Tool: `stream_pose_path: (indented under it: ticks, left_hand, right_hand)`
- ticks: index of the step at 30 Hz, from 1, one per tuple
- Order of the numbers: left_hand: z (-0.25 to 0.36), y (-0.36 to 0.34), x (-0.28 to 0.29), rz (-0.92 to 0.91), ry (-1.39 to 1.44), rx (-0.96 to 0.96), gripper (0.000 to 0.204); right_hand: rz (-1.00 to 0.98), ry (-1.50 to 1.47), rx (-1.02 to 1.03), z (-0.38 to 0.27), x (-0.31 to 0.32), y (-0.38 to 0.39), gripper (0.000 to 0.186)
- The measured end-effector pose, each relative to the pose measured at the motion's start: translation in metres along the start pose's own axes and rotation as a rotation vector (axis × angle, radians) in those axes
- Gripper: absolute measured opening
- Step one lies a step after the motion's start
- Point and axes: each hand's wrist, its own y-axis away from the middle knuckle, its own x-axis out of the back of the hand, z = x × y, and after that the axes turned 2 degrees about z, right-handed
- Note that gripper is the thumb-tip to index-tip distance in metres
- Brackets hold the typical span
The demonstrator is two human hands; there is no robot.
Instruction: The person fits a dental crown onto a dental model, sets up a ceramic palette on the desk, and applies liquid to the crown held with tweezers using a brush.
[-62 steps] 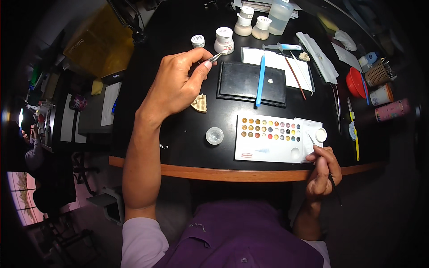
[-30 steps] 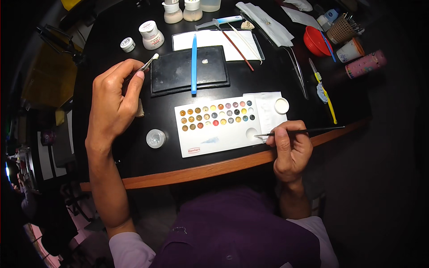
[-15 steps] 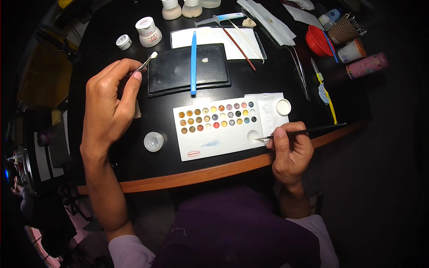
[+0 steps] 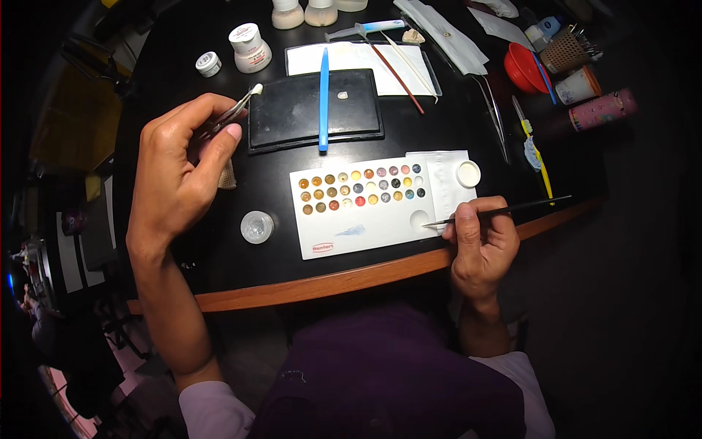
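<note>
My left hand (image 4: 179,164) is closed on a pair of metal tweezers (image 4: 235,111), with a small white tooth-shaped piece (image 4: 257,88) at their tip, near the left corner of a black tray (image 4: 289,121). A slim brush with a dark handle (image 4: 523,208) is pinched in my right hand (image 4: 482,245). Its fine tip reaches the round hollow (image 4: 420,219) of a white palette (image 4: 395,240); exact contact is hard to tell. Rows of small coloured paste wells cover the palette's upper part, above a bluish smear. Across the black tray lies a blue stick (image 4: 324,99), beside a small pale piece (image 4: 342,95).
A clear little cup (image 4: 257,227) stands left of the palette. To its right, a small white jar (image 4: 468,174) sits on folded white tissue (image 4: 447,197). Farther back are a white-lidded bottle (image 4: 250,51), a red bowl (image 4: 525,67), long tweezers (image 4: 496,117) and a yellow-handled toothbrush (image 4: 540,164).
The whole view has shifted slightly. The tweezers in my left hand have turned a little, showing more of their arms. My right hand and the brush tip stay by the palette's hollow.
</note>
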Motion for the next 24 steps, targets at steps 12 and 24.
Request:
stream_pose_path:
  ticks: [12,24]
  left_hand:
    - [0.004,0.006,0.036,-0.651,0.18,0.077,0.071]
    - [0.004,0.006,0.021,-0.688,0.038,0.038,0.069]
  right_hand:
    - [0.053,-0.045,0.022,0.003,0.01,0.007,0.009]
    - [0.133,-0.077,0.076,0.007,0.009,0.006,0.006]
